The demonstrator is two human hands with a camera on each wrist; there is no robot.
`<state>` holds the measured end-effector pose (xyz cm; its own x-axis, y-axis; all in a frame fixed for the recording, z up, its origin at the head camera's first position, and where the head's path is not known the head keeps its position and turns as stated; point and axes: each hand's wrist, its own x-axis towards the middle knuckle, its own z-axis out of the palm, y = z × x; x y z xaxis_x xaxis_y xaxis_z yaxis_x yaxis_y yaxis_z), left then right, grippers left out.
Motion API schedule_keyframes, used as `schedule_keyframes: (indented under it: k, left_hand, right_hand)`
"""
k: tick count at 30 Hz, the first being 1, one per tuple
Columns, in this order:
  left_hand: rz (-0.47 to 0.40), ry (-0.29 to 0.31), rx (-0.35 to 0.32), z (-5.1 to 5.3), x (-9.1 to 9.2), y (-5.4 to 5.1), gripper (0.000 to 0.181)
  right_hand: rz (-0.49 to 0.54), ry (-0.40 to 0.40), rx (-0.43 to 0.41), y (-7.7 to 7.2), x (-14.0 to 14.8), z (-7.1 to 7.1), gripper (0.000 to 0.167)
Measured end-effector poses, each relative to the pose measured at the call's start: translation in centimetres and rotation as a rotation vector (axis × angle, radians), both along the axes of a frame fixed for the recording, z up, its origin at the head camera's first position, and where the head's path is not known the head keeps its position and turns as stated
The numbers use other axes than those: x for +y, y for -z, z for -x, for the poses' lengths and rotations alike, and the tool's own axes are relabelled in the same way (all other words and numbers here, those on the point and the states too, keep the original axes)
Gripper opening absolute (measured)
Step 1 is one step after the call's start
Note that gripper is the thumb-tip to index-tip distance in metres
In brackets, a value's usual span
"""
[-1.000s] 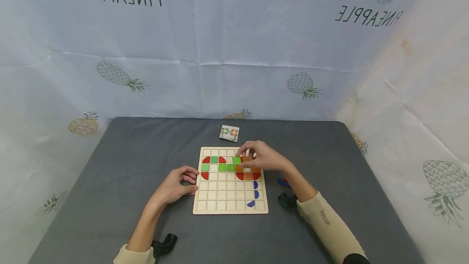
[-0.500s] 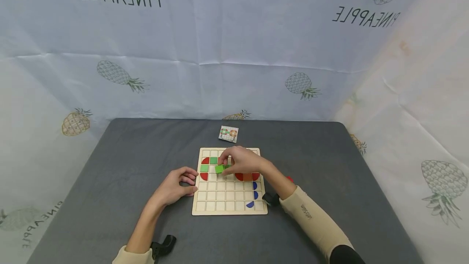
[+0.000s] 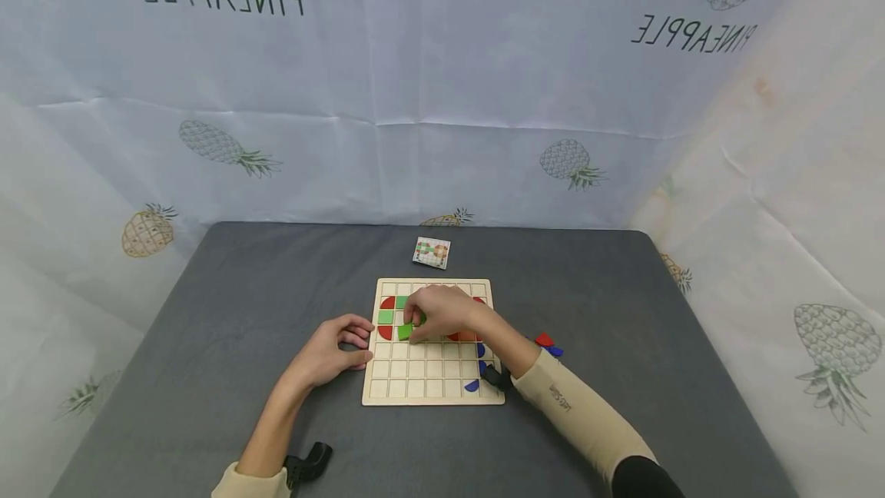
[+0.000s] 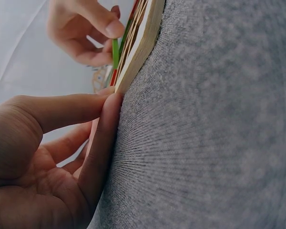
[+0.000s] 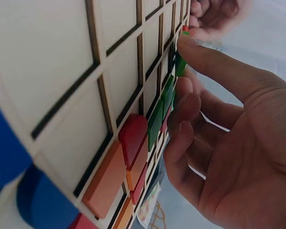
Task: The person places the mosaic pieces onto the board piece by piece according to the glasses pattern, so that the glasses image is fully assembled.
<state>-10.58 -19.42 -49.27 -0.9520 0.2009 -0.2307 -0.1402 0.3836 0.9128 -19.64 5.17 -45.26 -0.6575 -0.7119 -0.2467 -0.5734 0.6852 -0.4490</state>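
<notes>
A square wooden grid board [image 3: 427,379] lies on the grey table with coloured pieces in some cells. My left hand [image 3: 333,344] holds its left edge; in the left wrist view the thumb and a finger meet at the board's rim [image 4: 139,56]. Between thumb and fingers, my right hand [image 3: 442,310] pinches a green square tile [image 3: 405,332], tilted over the third row near the left side. The right wrist view shows that tile [image 5: 180,66] at the thumb tip. Red quarter-round pieces [image 3: 385,333] and a light green square [image 3: 385,317] sit just left of it. My right hand hides several cells behind it.
A small pattern card [image 3: 432,253] lies behind the board. Blue half-round pieces [image 3: 472,386] rest on the board's right side. A loose red piece [image 3: 544,339] and blue piece [image 3: 555,351] lie on the table to the right. A printed pineapple curtain surrounds the table.
My right hand has carried the green tile from the board's upper right, leftward and nearer to me, to the third row. The left hand has stayed at the left edge.
</notes>
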Motion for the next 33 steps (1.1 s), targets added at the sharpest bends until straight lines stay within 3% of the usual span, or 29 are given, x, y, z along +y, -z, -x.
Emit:
schedule_keyframes:
  k: [27,33]
  left_hand:
    - [0.008,-0.005,0.002,-0.7,0.4,0.1,0.046]
    - [0.018,-0.012,0.002,-0.7,0.5,0.2,0.046]
  right_hand:
    - [0.01,-0.001,0.05,0.3,-0.3,-1.1,0.016]
    - [0.046,0.01,0.02,0.1,0.6,-1.0,0.016]
